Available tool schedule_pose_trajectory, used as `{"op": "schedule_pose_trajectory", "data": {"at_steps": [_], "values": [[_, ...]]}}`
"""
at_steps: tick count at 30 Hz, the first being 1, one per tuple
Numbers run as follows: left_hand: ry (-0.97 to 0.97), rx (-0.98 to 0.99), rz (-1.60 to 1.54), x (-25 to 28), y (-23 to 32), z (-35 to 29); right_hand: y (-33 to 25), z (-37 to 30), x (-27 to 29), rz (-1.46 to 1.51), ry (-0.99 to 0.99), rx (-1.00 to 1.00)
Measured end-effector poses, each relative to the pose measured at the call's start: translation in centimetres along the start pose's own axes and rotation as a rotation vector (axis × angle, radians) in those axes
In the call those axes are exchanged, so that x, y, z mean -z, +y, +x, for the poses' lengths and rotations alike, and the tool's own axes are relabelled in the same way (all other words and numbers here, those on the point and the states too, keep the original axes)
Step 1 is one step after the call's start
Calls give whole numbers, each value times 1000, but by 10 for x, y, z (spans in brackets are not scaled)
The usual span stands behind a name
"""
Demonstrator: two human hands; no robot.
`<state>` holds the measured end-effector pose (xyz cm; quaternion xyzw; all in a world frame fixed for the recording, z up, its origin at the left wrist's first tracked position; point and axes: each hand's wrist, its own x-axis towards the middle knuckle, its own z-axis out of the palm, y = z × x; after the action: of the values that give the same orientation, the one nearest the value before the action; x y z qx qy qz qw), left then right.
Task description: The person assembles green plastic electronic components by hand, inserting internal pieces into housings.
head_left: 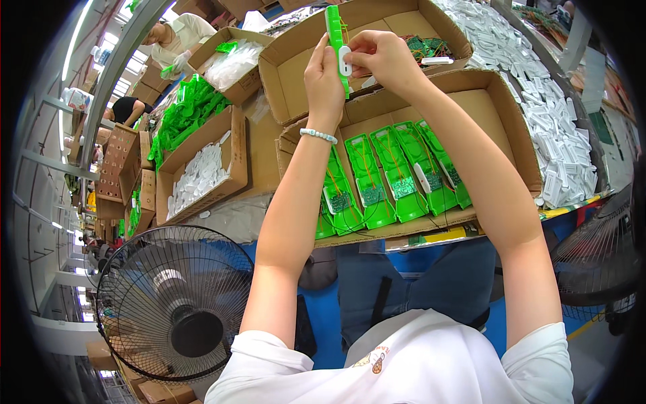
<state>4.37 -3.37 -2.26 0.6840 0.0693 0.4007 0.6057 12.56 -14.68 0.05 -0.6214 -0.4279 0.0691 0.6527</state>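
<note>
My left hand [324, 84] is closed around a long green plastic housing [333, 25], held upright above the cardboard boxes. Orange wire shows along the housing's upper edge. With pinched fingers, my right hand [390, 62] holds a small white oval plastic piece [345, 62] against the housing's side. Whether the two parts are joined I cannot tell. Below my hands, an open cardboard box [531, 158] holds several green housings [367, 175] in a row, with circuit boards [402, 186] and orange wires inside. A white piece [422, 178] lies on one of them.
A farther cardboard box [289, 57] contains loose circuit boards [425, 46]. White plastic pieces [555, 135] are heaped at right. Leftward stand a box of white parts [200, 174] and piled green housings [188, 111]. Fans [178, 306] flank me; a co-worker [182, 37] is at far left.
</note>
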Motion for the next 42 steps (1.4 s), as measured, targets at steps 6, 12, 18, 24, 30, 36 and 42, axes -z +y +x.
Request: {"op": "schedule_pose_trajectory", "data": {"at_steps": [6,12,18,24,30,36,42], "values": [[43,-8,7,-6,8,-6,1,3,6,207,-51,-102],[37,-53,-32,-6,13,-11,-6,-2,4,304,-110,-153],[1,-54,63,-8,9,-10,-7,2,9,176,-69,-123],[-39,-114,317,-5,4,-4,-11,-1,12,-10,-49,-137],[-103,64,-149,-2,12,-3,8,0,8,285,-114,-78],[-130,142,-559,8,21,-3,3,-10,-2,-237,209,207],[-179,142,-673,16,16,-1,-5,-12,-9,6,65,130]]}}
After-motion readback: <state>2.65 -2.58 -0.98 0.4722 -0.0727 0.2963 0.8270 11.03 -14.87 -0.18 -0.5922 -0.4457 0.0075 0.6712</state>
